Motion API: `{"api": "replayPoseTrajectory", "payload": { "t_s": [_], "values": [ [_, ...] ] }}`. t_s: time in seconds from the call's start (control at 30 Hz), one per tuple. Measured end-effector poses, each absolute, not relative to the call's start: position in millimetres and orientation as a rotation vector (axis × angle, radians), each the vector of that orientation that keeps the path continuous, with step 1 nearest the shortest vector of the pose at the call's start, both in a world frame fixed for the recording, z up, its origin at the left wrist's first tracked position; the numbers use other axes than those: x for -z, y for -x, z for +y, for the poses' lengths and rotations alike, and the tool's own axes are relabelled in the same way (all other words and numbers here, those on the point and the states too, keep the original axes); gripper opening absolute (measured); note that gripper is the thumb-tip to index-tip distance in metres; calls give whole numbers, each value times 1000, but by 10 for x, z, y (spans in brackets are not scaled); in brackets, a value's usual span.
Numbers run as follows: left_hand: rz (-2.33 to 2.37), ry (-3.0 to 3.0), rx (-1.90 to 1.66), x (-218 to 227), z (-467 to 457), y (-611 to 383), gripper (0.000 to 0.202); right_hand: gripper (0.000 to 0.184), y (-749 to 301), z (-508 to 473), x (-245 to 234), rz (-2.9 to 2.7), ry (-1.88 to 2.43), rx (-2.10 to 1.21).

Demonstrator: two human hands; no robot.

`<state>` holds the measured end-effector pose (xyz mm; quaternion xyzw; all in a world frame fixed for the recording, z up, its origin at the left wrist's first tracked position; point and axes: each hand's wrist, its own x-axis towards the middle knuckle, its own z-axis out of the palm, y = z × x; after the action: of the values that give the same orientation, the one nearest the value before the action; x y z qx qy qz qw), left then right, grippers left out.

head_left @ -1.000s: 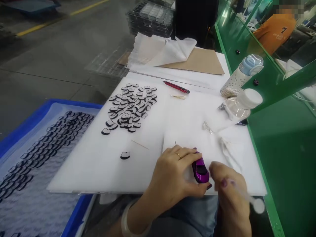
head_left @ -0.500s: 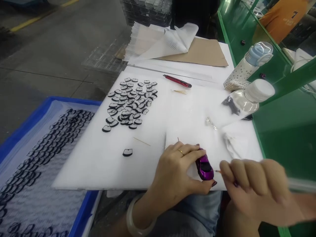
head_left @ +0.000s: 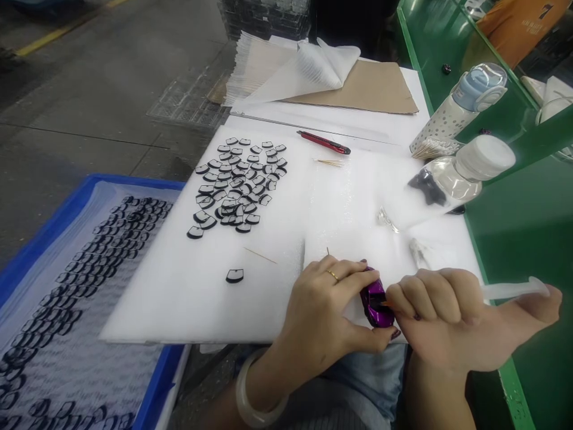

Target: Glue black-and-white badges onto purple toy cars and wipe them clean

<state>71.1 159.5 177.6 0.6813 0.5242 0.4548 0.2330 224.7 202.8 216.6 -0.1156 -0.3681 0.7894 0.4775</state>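
Observation:
A shiny purple toy car is held between the fingers and thumb of my left hand, just over the white board's front edge. My right hand is closed around a whitish syringe, its thumb at the flanged end. Its thin orange tip reaches the dark window area of the car; my fingers hide the middle of the syringe. A single black-rimmed clear window piece lies left of my left hand. Farther off, many similar pieces are spread in a loose pile.
A thin stick and a red utility knife lie on the white board. Two bottles, one a spotted bottle and one a white-capped jar, stand right. A blue tray of dark pieces sits lower left; cardboard lies behind.
My right hand has moved left, bringing the syringe tip from beside the car onto its dark window area. The car has tilted slightly in my left hand.

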Motion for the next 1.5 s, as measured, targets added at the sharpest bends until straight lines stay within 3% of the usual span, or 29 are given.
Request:
{"api": "replayPoseTrajectory", "payload": {
  "t_s": [0.3,0.5,0.87,1.13,1.5],
  "values": [
    [1440,-1878,-1241,-1781,1594,-710,54,62,-2251,1991,-2092,-1064,305,-1772],
    [1444,-1892,-1232,-1769,1582,-714,55,63,-2348,1884,-2005,-1244,543,-1528],
    [1444,-1931,-1197,-1744,1586,-682,51,56,-2160,1798,-2134,-1357,345,-1471],
    [1454,-1940,-1182,-1740,1578,-697,61,52,-2218,1753,-2160,-1445,451,-1335],
    [1456,-1993,-1167,-1705,1566,-696,57,56,-2218,1642,-2317,-1425,676,-1349]
  ]
}}
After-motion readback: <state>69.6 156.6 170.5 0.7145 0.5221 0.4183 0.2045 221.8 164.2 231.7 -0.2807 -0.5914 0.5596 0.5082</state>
